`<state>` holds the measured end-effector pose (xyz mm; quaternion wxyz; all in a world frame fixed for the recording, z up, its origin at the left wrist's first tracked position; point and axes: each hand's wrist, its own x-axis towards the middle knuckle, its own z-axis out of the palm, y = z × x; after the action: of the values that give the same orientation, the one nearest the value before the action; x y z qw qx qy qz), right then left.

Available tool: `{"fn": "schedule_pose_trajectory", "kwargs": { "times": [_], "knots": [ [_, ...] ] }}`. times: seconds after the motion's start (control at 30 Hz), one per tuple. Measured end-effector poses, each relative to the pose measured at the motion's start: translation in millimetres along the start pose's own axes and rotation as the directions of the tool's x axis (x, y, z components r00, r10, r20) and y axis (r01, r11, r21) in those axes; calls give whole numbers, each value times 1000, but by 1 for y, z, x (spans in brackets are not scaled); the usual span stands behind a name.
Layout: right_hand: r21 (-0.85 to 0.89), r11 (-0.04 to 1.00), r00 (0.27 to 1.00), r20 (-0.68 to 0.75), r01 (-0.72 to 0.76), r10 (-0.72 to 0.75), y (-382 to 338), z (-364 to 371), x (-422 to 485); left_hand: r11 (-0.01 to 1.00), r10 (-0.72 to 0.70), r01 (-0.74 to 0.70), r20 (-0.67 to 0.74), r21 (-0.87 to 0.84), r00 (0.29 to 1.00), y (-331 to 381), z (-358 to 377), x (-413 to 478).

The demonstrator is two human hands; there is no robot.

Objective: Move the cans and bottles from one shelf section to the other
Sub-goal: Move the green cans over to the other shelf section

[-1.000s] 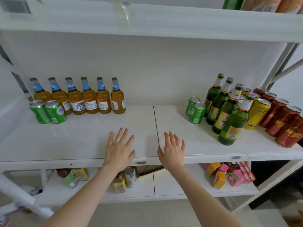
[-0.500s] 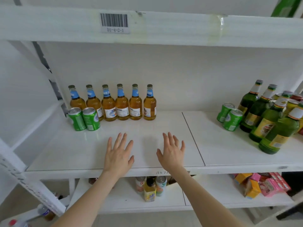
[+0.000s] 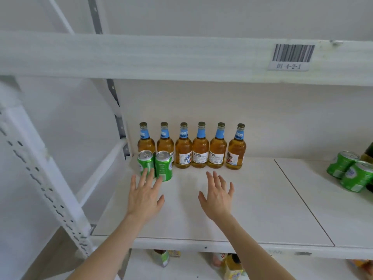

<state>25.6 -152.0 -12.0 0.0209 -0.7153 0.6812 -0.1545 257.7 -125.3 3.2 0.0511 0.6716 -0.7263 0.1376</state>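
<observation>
Several amber bottles [image 3: 200, 148] with blue neck labels stand in a row at the back of the left shelf section [image 3: 232, 209]. Two green cans [image 3: 163, 167] stand in front of the row's left end. My left hand [image 3: 144, 197] is open, palm down, its fingertips just in front of the two cans. My right hand [image 3: 219, 196] is open and spread over the bare shelf, in front of the bottle row. Two more green cans [image 3: 351, 174] stand on the right shelf section at the frame's right edge.
A dark green bottle [image 3: 368, 152] shows partly behind the right cans. An upper shelf beam [image 3: 161, 55] with a barcode label [image 3: 291, 56] hangs overhead. A perforated white upright [image 3: 46, 178] slants at the left. Small packs and bottles sit on the lower shelf [image 3: 201, 267].
The view has swung left, so the right section's bottles and cans have mostly left the frame. Both open hands have reached forward toward the left section's cans and bottles.
</observation>
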Motion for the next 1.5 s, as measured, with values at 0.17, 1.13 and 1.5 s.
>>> {"fn": "schedule_pose_trajectory", "kwargs": {
  "times": [0.17, 1.13, 1.5],
  "knots": [
    [35, 999, 999, -28, -21, 22, -63, 17, 16, 1000, 18, -18, 1, 5, 1000, -64, 8, 16],
    [803, 580, 989, 146, -135, 28, -121, 68, 122, 177, -158, 413, 388, -893, 908, -110, 70, 128],
    [864, 464, 979, 197, -199, 52, -117, 56, 97, 118, -145, 395, 378, -911, 914, -106, 67, 104]
  ]
}}
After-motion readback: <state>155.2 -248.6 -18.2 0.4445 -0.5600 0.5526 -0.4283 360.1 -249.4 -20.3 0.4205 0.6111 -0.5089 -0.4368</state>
